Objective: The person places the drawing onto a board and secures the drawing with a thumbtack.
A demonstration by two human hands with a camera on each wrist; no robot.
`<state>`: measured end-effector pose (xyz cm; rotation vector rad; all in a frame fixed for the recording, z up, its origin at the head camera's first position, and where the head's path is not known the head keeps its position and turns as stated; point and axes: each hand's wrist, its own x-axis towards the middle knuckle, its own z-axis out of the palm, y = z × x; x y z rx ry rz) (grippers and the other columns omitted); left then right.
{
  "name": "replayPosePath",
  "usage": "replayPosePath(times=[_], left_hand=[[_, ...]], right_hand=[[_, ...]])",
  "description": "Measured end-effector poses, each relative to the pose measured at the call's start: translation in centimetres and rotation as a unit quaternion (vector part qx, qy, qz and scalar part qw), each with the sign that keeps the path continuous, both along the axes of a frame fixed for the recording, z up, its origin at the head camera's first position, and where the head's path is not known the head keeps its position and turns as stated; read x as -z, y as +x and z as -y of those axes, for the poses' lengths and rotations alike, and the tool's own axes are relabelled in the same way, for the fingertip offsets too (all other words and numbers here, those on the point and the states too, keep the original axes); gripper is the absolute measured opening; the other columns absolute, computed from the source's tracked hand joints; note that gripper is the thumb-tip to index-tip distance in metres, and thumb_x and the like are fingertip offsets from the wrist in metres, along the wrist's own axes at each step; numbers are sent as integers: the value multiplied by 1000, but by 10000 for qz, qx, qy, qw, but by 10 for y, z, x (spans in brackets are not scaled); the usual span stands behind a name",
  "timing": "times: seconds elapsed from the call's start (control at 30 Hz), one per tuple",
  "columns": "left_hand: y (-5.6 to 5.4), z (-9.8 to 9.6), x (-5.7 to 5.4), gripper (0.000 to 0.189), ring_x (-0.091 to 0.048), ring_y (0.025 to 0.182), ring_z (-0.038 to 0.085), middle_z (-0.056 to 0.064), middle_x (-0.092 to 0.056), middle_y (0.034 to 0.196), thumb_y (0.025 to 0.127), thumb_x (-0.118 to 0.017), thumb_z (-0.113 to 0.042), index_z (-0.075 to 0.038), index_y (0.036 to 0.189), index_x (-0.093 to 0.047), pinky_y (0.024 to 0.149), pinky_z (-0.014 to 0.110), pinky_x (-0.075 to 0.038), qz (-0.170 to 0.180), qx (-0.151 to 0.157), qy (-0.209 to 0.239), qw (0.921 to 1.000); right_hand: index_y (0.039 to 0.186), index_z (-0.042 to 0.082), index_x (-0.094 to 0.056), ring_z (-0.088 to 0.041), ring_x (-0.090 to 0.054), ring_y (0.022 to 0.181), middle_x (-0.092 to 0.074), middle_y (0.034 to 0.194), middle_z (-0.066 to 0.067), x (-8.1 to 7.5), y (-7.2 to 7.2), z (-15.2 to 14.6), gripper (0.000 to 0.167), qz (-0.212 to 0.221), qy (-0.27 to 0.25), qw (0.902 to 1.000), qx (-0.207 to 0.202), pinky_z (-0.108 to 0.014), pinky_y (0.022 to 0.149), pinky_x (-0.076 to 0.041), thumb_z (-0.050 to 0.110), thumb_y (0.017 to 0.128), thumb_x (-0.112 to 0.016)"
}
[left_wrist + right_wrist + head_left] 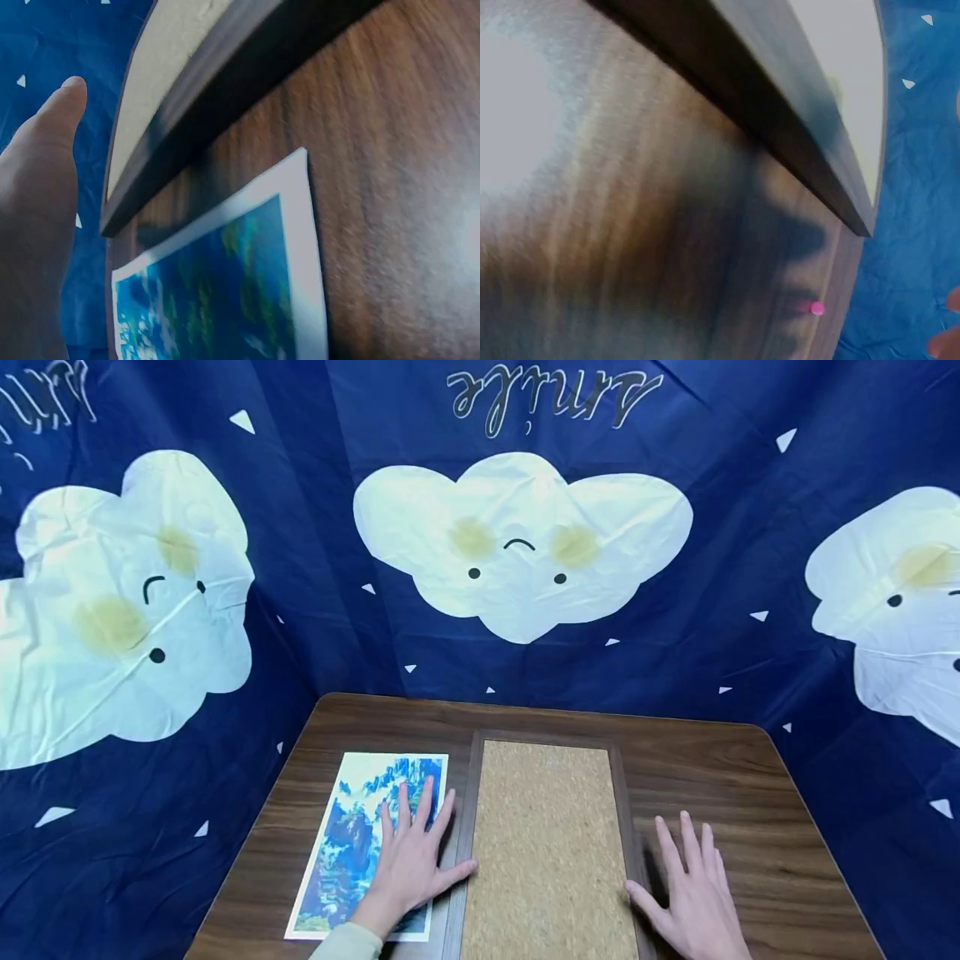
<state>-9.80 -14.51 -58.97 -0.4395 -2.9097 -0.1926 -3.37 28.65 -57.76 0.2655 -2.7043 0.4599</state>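
A cork board (551, 843) in a dark wooden frame (624, 810) lies in the middle of the table. Left of it lies a white-bordered print (337, 860) of blue mountains. My left hand (411, 864) is spread above the print, its thumb reaching over the board's left frame edge. In the left wrist view that thumb (49, 142) is straight, and the print's corner shows below the frame. Beside the board's right edge my right hand (697, 897) is spread with straight fingers, thumb tip at the frame. Neither hand grips anything.
A small pink pin (817, 307) sits on the wood near the table's edge in the right wrist view. The brown wooden table (705, 760) is bordered by a dark blue curtain (315, 568) with white clouds, at the back and both sides.
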Motion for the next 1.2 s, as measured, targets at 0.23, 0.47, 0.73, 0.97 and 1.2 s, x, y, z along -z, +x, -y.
replayPosePath(times=[0.23, 0.47, 0.73, 0.97, 1.2], left_hand=[[0, -2, -15, 108, -7, 155, 58, 20, -6, 175, 82, -61, -86, -27, 167, -30, 113, 82, -18, 19, 48, 340, 9994], [-1, 23, -18, 101, -16, 153, 61, 27, -14, 172, 87, -60, -81, -26, 167, -31, 112, 82, -19, 204, -452, 438, 9978], [-3, 57, -10, 97, -24, 148, 64, 33, -27, 166, 90, -62, -76, -12, 161, -43, 108, 85, -21, 349, -1050, 481, 9927], [-3, 77, -8, 99, -26, 145, 67, 39, -23, 164, 91, -60, -76, -7, 160, -42, 106, 88, -20, 705, -1462, 375, 9860], [-4, 91, -2, 101, -21, 146, 69, 44, -19, 162, 94, -56, -76, -4, 161, -36, 108, 87, -16, 1170, -1829, 540, 9747]], right_hand=[[161, 17, -43, -61, -36, 140, -33, 163, -30, -8, 0, -4, 97, 42, -496, 9987, -136, -74, 102, -36, 44, 80, -88], [157, 12, -48, -64, -48, 124, -40, 155, -35, -7, -6, -7, 89, 34, -674, 9976, -152, -76, 81, -45, 32, 81, -90], [155, 10, -50, -64, -48, 124, -44, 152, -35, 0, -14, -13, 85, 78, -689, 9976, -81, -76, 82, -45, 32, 83, -89], [147, 4, -55, -63, -49, 120, -49, 145, -37, 8, -24, -22, 77, -173, -749, 9970, -48, -72, 87, -43, 26, 82, -88], [141, -1, -58, -59, -52, 115, -56, 136, -32, 15, -29, -34, 62, -199, -702, 9973, 122, -67, 90, -42, 19, 88, -81]])
